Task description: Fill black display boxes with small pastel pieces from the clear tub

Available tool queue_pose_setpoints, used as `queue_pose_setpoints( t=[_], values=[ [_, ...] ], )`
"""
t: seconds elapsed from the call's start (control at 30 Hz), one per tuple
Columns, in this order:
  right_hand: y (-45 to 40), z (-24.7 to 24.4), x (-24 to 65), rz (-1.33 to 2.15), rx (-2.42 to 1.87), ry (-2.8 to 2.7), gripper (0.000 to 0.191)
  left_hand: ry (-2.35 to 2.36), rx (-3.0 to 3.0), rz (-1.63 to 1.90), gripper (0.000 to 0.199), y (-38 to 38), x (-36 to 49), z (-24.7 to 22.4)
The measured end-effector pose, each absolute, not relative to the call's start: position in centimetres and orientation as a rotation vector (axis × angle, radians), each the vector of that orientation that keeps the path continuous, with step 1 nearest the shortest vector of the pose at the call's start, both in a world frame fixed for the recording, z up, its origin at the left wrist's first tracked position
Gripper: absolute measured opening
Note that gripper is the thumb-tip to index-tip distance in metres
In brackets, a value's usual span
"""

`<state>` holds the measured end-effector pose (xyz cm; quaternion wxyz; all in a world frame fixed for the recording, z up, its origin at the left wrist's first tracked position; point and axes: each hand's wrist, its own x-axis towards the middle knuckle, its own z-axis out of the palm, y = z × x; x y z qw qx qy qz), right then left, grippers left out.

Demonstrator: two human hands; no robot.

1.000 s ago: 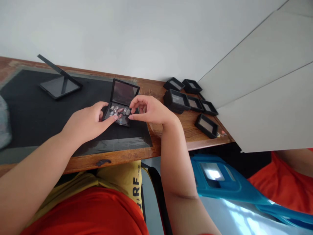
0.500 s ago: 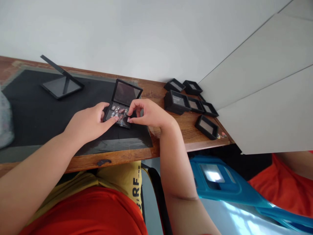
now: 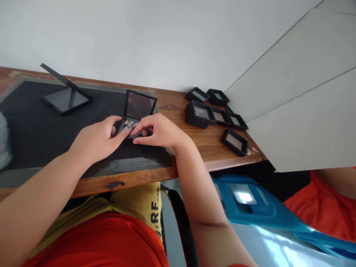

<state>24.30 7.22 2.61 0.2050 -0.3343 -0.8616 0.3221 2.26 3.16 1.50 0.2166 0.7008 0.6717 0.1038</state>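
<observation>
A small black case point(image 3: 139, 105) stands with its lid raised on the dark mat. Small shiny pieces that look like press-on nails point(image 3: 129, 122) lie in rows in its lower half. My left hand point(image 3: 96, 139) holds the case at its left side, the thumb resting over the front of the inside. Over the right part of the case is my right hand point(image 3: 155, 130). Its index fingertip reaches down at the pieces, while the thumb stays a little apart from it near the front edge. Nothing shows between these fingertips, and the hand hides the pieces beneath.
A larger black folding frame or mirror point(image 3: 66, 99) stands half unfolded on the mat point(image 3: 33, 137) at left. Several black boxes with clear windows point(image 3: 200, 114) sit on the wooden table point(image 3: 178, 144) at right. Beside the table is a blue plastic chair point(image 3: 244, 200).
My right hand has moved left and in over the case, covering more of the pieces. My left hand keeps its hold. The whole view has shifted slightly.
</observation>
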Motion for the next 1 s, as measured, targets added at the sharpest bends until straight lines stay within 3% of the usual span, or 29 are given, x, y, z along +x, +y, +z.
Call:
queue_pose_setpoints(
  t=[0.63,1.0],
  values=[
    [7.3,2.2,23.7,0.976,-0.867,-2.407,0.013,1.84,1.998,0.304,0.066,3.1,2.1,1.3],
    [7.3,1.5,23.3,0.85,-0.772,-2.46,0.027,1.841,1.979,0.314,0.06,3.2,2.3,1.4]
  ],
)
